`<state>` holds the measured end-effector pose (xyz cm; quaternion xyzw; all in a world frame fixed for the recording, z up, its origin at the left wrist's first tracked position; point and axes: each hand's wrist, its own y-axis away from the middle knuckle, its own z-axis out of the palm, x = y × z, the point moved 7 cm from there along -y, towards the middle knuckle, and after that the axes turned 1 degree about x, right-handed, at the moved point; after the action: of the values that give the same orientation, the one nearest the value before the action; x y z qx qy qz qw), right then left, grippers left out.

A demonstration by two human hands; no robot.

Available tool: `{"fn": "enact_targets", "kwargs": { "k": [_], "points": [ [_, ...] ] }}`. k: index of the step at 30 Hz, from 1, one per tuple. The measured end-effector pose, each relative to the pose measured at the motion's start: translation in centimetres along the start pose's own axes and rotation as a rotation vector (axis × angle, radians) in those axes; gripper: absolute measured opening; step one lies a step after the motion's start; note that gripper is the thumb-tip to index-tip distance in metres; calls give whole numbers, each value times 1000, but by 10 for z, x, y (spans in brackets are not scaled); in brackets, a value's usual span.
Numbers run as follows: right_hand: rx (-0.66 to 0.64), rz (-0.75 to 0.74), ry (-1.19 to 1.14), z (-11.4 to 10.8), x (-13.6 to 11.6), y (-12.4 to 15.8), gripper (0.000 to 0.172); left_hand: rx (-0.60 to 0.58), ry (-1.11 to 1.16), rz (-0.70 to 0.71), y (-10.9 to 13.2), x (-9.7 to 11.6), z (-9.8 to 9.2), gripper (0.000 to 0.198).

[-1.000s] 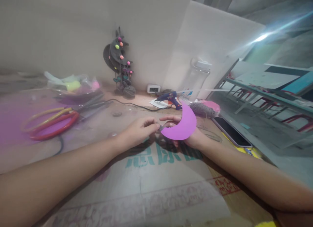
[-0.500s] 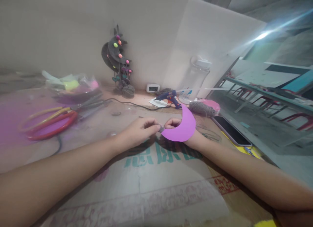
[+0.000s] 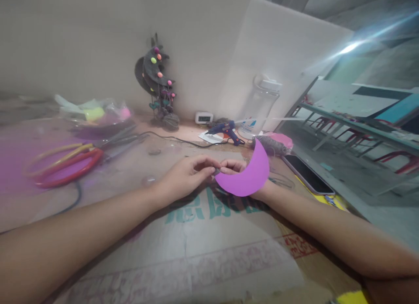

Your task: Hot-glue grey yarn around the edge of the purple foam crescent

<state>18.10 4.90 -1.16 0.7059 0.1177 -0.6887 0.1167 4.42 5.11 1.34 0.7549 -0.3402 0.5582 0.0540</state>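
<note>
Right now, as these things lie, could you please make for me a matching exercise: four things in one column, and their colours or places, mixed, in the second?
Things:
1. Crescent
2. Glue gun
3. Phone
4. Scissors

Descriptions:
A. Dark screen, near the table's right edge
B. Red and yellow handles
C. Purple, partly hiding the right hand
D. Dark blue, farther back than the hands

Right pairs: 1-C, 2-D, 3-A, 4-B.

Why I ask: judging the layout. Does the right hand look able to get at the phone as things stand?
Probably yes: the phone lies screen up to the right, nothing seen covering it, though the right hand is busy at a tip of the purple crescent.
</note>
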Motion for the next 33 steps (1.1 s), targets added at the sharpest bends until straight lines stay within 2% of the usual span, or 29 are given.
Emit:
{"fn": "enact_targets", "kwargs": {
  "k": [6,12,23,29,33],
  "points": [
    [75,-9,34,-5,-1,0,43,10,-64,16,1,9,-4,27],
    [70,10,15,-5,-1,-1,43,-22,-11,66,-1,11,-1,30],
    [43,18,13,-3,-4,2,39,-16,-11,-21,0,3,0,27],
    [45,32,20,-6,0,1,42,-37,-33,67,1,8,-1,30],
    [22,9,40,-3,-1,1,43,-34,82,-8,0,-2,0,30]
  ]
}}
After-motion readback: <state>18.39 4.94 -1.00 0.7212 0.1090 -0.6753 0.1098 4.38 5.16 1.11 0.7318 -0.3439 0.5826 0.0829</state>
